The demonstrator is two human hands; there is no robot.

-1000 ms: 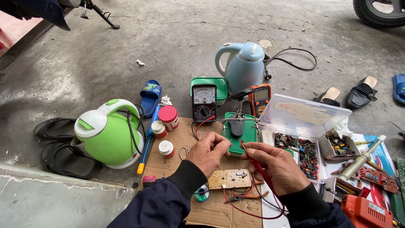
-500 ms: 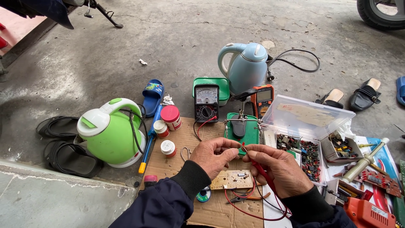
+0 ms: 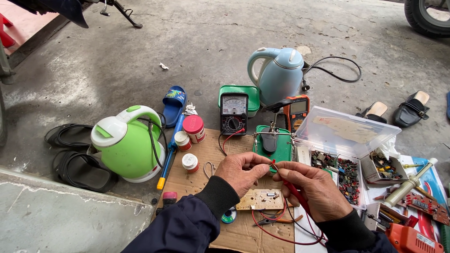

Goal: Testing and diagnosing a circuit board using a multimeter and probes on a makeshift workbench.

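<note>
Here the right hand (image 3: 313, 191) is pinched shut on a red test probe (image 3: 294, 189), held pen-fashion so that its tip points up and to the left, where the two hands meet. The left hand (image 3: 241, 171) closes thumb and forefinger just at that tip; it appears to grip a small part there, but the part is too small to identify. Both hands hover above the cardboard sheet (image 3: 201, 180), probably so the probe tip can be steadied against the left fingers.

A small circuit board (image 3: 261, 199) lies flat on the cardboard directly below the hands, not touched by either. Red and black leads (image 3: 276, 232) loop from the probe across the near edge of the cardboard.

Beyond the hands, at the far edge of the cardboard, stands a green helping-hand clamp stand (image 3: 272, 140), with an analogue multimeter (image 3: 234, 114) propped upright behind it and an orange digital meter (image 3: 296, 112) just beside that; both dials face the person for reading. Off the right edge sits an open clear parts box (image 3: 347, 136) of components, within reach. Off the left edge stands a green kettle (image 3: 124, 143); a blue kettle (image 3: 280, 75) stands further back on the concrete.
</note>
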